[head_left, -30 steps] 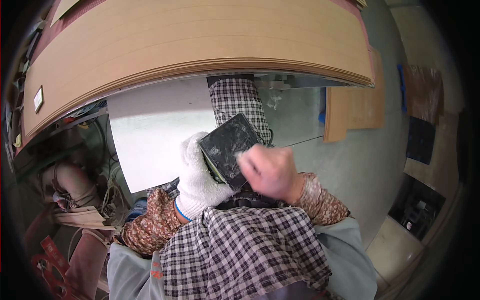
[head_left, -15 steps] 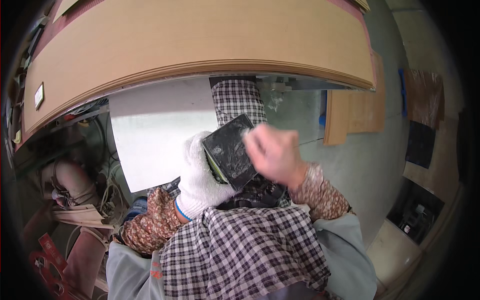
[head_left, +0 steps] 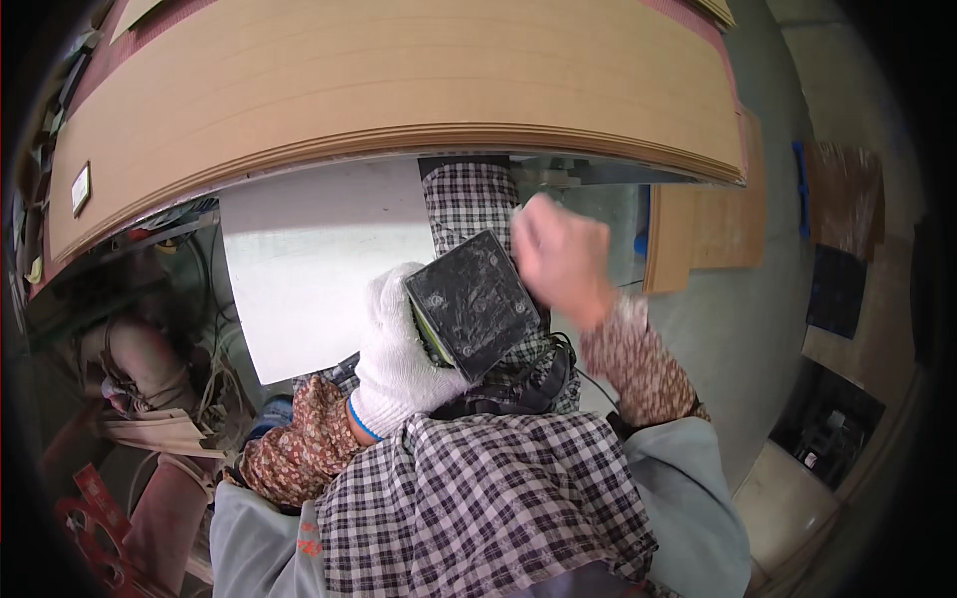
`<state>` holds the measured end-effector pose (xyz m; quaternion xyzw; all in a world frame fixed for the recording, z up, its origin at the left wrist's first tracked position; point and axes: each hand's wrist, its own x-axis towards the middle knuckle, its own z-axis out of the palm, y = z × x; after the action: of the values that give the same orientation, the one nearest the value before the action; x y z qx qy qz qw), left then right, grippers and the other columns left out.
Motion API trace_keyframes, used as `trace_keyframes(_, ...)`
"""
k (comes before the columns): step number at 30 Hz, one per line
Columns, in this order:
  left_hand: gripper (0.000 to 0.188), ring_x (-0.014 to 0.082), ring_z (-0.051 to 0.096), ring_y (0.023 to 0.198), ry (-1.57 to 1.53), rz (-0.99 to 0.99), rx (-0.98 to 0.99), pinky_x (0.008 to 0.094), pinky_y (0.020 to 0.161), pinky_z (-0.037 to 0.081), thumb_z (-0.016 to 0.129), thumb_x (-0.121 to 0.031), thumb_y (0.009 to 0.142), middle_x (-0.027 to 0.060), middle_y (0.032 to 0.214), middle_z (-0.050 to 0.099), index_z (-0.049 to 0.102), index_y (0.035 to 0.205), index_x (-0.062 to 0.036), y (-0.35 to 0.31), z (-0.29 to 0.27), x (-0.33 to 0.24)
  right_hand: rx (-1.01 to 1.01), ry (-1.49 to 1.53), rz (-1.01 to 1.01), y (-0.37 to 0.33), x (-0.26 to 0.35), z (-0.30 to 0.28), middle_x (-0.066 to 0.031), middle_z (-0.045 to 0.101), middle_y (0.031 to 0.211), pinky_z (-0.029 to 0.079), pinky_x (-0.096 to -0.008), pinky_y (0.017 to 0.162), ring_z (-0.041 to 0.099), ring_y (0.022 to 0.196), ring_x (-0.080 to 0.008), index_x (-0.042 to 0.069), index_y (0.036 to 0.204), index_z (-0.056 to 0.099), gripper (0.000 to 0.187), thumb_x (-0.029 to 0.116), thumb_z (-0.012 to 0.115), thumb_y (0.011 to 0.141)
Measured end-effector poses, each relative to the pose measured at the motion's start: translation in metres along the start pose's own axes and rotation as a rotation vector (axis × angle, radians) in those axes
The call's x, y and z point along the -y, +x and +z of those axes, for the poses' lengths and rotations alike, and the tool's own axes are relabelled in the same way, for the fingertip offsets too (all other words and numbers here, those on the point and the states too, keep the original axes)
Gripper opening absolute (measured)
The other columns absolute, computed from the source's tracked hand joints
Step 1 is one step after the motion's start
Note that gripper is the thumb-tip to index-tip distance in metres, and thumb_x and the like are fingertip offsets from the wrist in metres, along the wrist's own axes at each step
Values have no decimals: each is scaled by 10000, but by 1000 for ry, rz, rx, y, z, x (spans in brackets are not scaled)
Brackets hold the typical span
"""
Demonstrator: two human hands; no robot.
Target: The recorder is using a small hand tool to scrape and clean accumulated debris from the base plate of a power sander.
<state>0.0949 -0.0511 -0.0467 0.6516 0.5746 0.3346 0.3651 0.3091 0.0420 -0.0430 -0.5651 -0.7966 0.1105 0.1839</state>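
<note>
My left hand (head_left: 394, 344), in a white knitted glove, is wrapped round the body of a palm sander (head_left: 474, 304). Its square black pad faces up, scuffed and marked with several screw heads, and a strip of green shows along its left edge. My bare right hand (head_left: 563, 249) hovers just beyond the pad's upper right edge, apart from it. Its fingers are curled closed and slightly blurred; whatever they may hold is hidden. Below the sander is my checked apron (head_left: 488, 478).
A stack of light brown boards (head_left: 399, 80) spans the far side. Beneath it a white panel (head_left: 329, 259) stands at left. More boards (head_left: 698, 229) lean at right. A dark cable (head_left: 598, 389) runs by my right forearm. Wood scraps (head_left: 159, 429) and cords lie at lower left.
My right hand has moved off the sander's pad, up and slightly right, uncovering the pad's right side. My left hand keeps the sander in nearly the same place.
</note>
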Motion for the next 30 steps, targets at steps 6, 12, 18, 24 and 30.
trace_keyframes(6, 1009, 364, 573, 1116, -8, 44, -26, 455, 992, 503, 989, -262, 581, 195, 1221, 526, 442, 1374, 38, 5, -3, 1, 6, 331, 133, 8, 18, -19, -104, 604, 644, 491, -431, 525, 634, 552, -307, 113, 841, 604, 182, 189, 707, 970)
trace_keyframes(12, 996, 371, 597, 1055, 2, 95, -65, 449, 956, 510, 985, -268, 590, 197, 1197, 548, 449, 1369, 43, 5, -5, -4, -27, -48, -13, 15, -7, -9, -129, 630, 678, 491, -457, 517, 657, 610, -356, 90, 832, 562, 199, 181, 615, 1000)
trace_keyframes(18, 965, 352, 596, 1063, -64, 70, -108, 433, 948, 507, 978, -267, 572, 193, 1179, 549, 460, 1324, 45, 6, 1, 2, -68, 194, -226, 46, 29, -61, -94, 679, 784, 528, -400, 615, 680, 696, -310, 73, 896, 663, 109, 150, 733, 931)
trace_keyframes(24, 973, 318, 602, 1090, -78, 87, -216, 407, 968, 508, 951, -241, 564, 189, 1198, 555, 439, 1334, 64, 1, -6, 6, -194, -110, -279, 160, -13, -70, -149, 713, 913, 512, -445, 805, 678, 871, -344, 32, 1052, 709, 141, 136, 692, 958)
trace_keyframes(30, 944, 264, 598, 1113, -193, -21, -261, 402, 976, 503, 900, -179, 565, 160, 1216, 547, 421, 1345, 51, 2, -12, 9, -296, -216, -274, 249, -24, -50, -138, 707, 1165, 445, -462, 979, 613, 1142, -317, 40, 1282, 677, 501, 402, 706, 938)
